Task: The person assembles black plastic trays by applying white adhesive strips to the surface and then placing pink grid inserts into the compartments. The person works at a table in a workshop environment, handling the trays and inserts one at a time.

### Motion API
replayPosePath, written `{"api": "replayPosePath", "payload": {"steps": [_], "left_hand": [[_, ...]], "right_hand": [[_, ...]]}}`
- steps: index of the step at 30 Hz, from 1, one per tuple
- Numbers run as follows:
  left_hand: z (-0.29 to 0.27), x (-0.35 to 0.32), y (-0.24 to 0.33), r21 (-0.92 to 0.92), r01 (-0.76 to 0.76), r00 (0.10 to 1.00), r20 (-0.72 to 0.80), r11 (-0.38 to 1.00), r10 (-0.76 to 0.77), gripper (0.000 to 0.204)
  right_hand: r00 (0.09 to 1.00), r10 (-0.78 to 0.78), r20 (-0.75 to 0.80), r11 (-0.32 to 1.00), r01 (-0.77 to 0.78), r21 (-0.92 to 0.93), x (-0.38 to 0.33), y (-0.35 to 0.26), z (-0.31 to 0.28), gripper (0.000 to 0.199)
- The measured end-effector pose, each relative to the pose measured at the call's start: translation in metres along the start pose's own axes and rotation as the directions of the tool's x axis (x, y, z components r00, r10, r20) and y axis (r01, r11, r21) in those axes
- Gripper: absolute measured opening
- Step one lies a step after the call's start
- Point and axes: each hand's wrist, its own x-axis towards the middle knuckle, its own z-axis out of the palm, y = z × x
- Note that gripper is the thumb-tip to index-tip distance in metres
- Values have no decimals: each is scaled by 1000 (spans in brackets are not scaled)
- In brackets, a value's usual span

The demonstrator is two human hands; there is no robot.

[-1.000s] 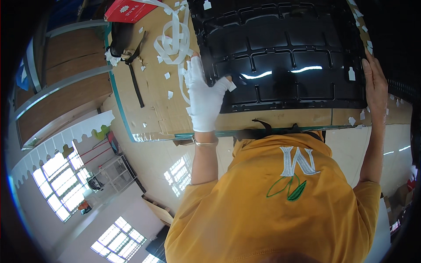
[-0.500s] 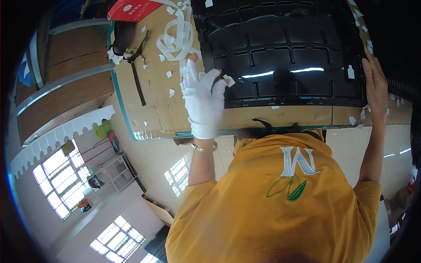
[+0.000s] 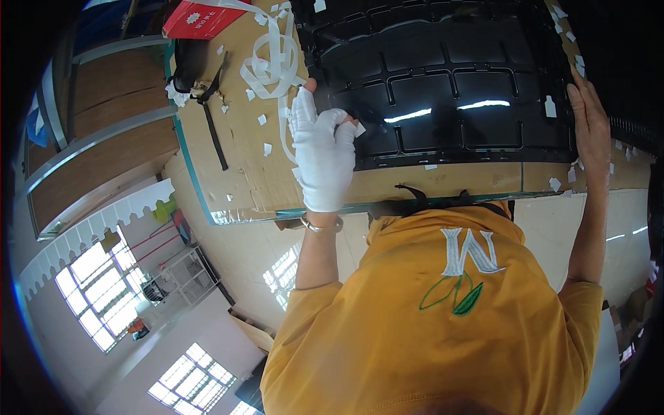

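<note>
A large black glossy molded plastic tray [image 3: 449, 124] lies on the cardboard-covered table. My left hand [image 3: 324, 155], in a white glove with bare fingertips showing, is at its near left corner. Its thumb and forefinger are pinched on a small white piece [image 3: 360, 128] over the tray; the other fingers stretch along the left side. Bare, my right hand [image 3: 591, 124] grips the tray's right edge, fingers pointing away from me and partly hidden. A white rectangular patch [image 3: 550, 106] sits on the tray near that hand.
Tangled white strip [image 3: 266, 69] lies left of the tray, with small white scraps [image 3: 268, 149] scattered about. A black strap [image 3: 214, 131] and a red box [image 3: 200, 19] are farther left. The table's near edge [image 3: 263, 216] runs in front of me; a black ribbed hose [image 3: 633, 135] is at right.
The left thumb and forefinger have drawn together at the white piece. The tray's left edge appears slightly farther left, along with a small shift of the view. My right hand stays at the right edge.
</note>
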Motion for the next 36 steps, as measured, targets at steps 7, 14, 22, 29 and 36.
{"api": "replayPosePath", "payload": {"steps": [7, 14, 22, 29, 36], "left_hand": [[-14, -40, 10, 163, -124, 981, -126, 979, 146, 22], [-63, -21, -38, 453, 54, 993, -117, 890, 0, 18], [-12, 168, -66, 214, -288, 937, -136, 933, 321, 31], [21, 208, -70, 279, -81, 996, 48, 957, 70, 68], [41, 203, -75, 139, -74, 994, -67, 988, 84, 44]], "right_hand": [[999, -27, -30, 999, 26, -20, 1, -5, 1, 42], [998, 16, 55, 1000, -15, -24, 2, 2, -4, 42], [999, -23, 32, 1000, 23, 18, 5, -20, -10, 40], [1000, 12, -1, 1000, -12, -11, 1, -31, -12, 38], [1000, -9, -25, 1000, 8, -20, 0, -24, -8, 38]]}}
